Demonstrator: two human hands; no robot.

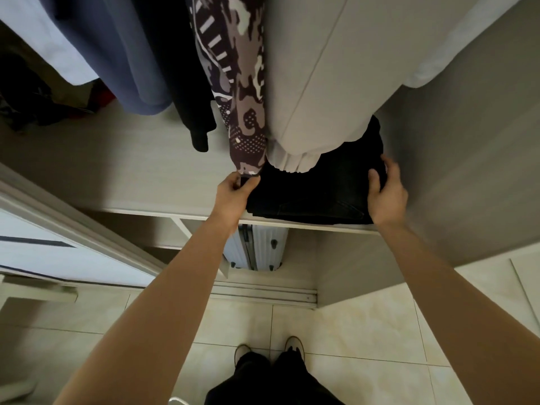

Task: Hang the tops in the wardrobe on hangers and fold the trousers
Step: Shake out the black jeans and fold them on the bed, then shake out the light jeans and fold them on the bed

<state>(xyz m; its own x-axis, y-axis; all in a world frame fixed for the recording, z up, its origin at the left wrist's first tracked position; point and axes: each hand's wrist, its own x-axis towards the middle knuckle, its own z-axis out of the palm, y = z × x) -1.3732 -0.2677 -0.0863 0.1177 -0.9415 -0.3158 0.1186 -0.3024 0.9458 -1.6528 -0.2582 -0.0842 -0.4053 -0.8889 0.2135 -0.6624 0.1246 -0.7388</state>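
Tops (233, 83) already hang above and the folded black trousers (315, 194) lie on the shelf (131, 176), left hand (233, 195) and right hand (387, 194) each gripping an edge of them, so the job looks nearly done, only settling the stack left

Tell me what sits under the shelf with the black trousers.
A white suitcase stands below the shelf that bears the trousers, ribbed side showing. The shelf and the left forearm hide the rest.
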